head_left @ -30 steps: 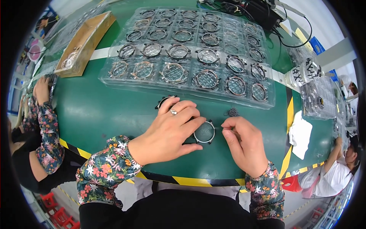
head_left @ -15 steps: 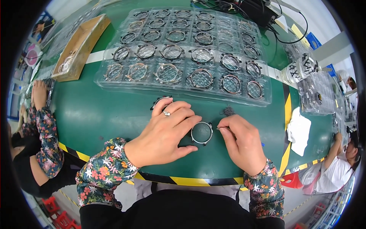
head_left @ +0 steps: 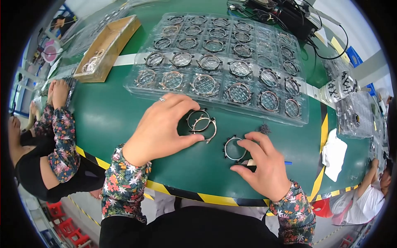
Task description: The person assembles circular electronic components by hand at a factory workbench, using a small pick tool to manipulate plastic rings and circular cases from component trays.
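Observation:
My left hand [head_left: 159, 127] holds a silver round watch case [head_left: 212, 129], tilted, between thumb and fingers. Partly behind it, a dark watch case [head_left: 193, 120] overlaps it; whether my fingers also grip that one I cannot tell. My right hand [head_left: 264, 165] has thumb and index finger apart, the index fingertip at the rim of another watch case [head_left: 226, 149] on the green table. Below that hand lies a slim blue thing [head_left: 288, 163], with a black piece [head_left: 251, 168] showing between thumb and fingers. A clear plastic tray [head_left: 256, 111] of similar cases lies beyond both hands.
Far left stands an open box [head_left: 93, 77] with pale rings inside. A dark tangled clump [head_left: 264, 129] lies beyond my right hand. To the right are a white cloth [head_left: 334, 155] and a white roll [head_left: 337, 89]. Black cables [head_left: 289, 20] sit at the back. Co-workers sit on both sides.
My left hand has moved away from the near case and now lifts a silver case beside the dark one. My right hand's pinch has opened, and its index finger is at the near case.

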Available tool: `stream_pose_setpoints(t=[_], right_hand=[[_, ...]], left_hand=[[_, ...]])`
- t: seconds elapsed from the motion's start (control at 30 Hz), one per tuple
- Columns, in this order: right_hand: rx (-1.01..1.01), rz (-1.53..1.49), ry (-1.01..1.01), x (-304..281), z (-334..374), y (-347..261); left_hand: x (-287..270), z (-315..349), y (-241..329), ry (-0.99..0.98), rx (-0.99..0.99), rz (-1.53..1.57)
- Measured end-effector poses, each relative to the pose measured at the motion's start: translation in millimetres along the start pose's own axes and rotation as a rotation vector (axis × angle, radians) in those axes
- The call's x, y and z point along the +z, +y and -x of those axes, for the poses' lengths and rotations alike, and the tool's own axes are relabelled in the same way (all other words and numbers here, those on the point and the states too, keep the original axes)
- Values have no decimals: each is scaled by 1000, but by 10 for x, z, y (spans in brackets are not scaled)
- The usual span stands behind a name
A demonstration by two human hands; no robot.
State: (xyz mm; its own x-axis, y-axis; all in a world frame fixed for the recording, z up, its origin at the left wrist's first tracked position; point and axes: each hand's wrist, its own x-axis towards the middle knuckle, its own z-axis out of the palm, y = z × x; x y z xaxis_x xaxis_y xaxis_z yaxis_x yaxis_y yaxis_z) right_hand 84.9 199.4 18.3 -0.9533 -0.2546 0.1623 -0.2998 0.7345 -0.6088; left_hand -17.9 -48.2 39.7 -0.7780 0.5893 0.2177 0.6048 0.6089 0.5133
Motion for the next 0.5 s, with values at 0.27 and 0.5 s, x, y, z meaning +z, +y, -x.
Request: stream_pose_setpoints(t=[0.27,0.5], right_hand=[[2,44,-8,14,-38,-17],[-18,60,-2,19,-82,-7]], left_hand=[[164,-11,47,63,-25,-139],[172,-63,-8,12,-135,145]])
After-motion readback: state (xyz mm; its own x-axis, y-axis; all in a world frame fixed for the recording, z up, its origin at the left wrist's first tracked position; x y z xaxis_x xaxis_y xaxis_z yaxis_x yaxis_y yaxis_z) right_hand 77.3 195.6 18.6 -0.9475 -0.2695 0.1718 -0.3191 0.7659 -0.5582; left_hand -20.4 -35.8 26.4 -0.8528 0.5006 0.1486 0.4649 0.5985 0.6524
